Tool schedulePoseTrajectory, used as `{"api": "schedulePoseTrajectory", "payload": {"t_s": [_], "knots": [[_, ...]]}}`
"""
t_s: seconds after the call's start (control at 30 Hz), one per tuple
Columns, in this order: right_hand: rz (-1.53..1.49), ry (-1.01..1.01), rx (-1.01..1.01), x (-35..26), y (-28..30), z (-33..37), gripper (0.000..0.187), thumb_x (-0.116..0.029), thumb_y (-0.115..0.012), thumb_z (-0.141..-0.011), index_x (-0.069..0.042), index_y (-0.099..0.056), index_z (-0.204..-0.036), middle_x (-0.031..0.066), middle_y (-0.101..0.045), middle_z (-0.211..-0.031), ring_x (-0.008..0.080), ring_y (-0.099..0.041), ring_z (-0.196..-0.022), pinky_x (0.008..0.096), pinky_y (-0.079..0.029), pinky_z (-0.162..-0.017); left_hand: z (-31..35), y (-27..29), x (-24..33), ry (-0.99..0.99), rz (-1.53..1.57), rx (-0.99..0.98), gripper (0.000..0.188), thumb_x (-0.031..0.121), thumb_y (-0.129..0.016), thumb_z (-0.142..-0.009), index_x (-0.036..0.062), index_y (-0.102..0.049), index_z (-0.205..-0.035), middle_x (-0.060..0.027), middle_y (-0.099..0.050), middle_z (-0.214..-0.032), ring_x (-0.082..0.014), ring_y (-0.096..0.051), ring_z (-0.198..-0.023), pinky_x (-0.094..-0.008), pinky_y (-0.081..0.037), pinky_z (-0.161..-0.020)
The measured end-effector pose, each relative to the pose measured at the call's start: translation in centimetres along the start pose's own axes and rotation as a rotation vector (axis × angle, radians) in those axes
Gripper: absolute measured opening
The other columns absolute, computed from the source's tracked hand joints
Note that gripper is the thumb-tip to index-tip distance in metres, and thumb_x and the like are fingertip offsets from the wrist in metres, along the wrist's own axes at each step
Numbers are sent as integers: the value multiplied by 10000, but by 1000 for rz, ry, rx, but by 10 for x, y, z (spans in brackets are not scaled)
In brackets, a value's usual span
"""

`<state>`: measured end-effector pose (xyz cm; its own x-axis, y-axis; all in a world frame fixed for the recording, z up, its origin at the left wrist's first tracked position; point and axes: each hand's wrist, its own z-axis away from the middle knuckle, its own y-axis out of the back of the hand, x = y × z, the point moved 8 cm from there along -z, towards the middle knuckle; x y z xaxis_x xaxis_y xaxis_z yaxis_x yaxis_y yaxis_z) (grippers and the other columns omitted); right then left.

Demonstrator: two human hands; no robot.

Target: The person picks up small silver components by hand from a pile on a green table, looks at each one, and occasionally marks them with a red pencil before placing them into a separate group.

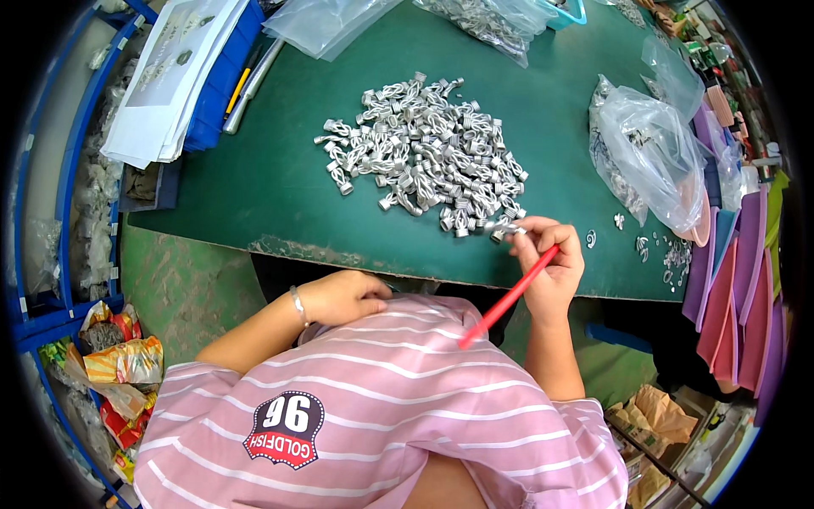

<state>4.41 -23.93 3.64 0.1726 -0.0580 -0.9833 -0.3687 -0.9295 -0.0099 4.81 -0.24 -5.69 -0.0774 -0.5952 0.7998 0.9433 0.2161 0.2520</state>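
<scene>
A: As you sit at the green table (280, 182), your left hand (343, 297) rests low against your pink striped shirt (381, 399), just under the table edge. Its fingers are curled inward; I cannot tell if it holds something.

B: So it does no work at this moment?

A: It seems so. Moving to the right, the pile of small silver metal parts (424, 153) lies in the middle of the table, well spread. At its near edge, your right hand (551, 263) pinches one metal part (509, 229) between thumb and first fingers, and the same hand also keeps a red stick (507, 299), which points down toward your shirt.

B: How should I do this pick well?

A: I think you should take only one part from the border of the pile, so the others do not hook on it. Keep the red stick steady along the palm, so it does not push the neighbours.

B: And on the far right?

A: There a clear plastic bag (649, 153) lies with more parts inside, and a few loose small pieces (661, 254) are near the table edge, beside the coloured sheets (738, 297). Do not sweep them off with your wrist.
</scene>
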Motion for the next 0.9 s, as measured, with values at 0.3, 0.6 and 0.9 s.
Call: {"api": "schedulePoseTrajectory", "payload": {"t_s": [0.3,0.6,0.9], "knots": [[-323,63,-339,-10,-55,12,280,94,-613,-756,-59,-379,-766,217,-570,-987,219,-595,-900,303,-519,-748,-3,46,84,-298,881,350,288,-41,-638,-770,-38,-545,-1042,-81,-592,-883,-109,-589,-738,-233,-503,-642],[-522,-130,-338,15,-61,15,249,91,-571,-792,-64,-376,-785,171,-566,-956,183,-595,-831,268,-526,-671,14,62,106,-590,439,640,234,-79,-629,-757,-24,-588,-981,-53,-561,-825,-96,-576,-720,-217,-481,-600],[-62,420,-277,-41,-62,19,370,67,-710,-678,-61,-373,-759,186,-604,-896,243,-605,-780,306,-504,-648,-17,40,74,-320,1231,291,230,58,-512,-884,-36,-542,-1091,-117,-594,-961,-171,-621,-811,-266,-535,-671]]}}
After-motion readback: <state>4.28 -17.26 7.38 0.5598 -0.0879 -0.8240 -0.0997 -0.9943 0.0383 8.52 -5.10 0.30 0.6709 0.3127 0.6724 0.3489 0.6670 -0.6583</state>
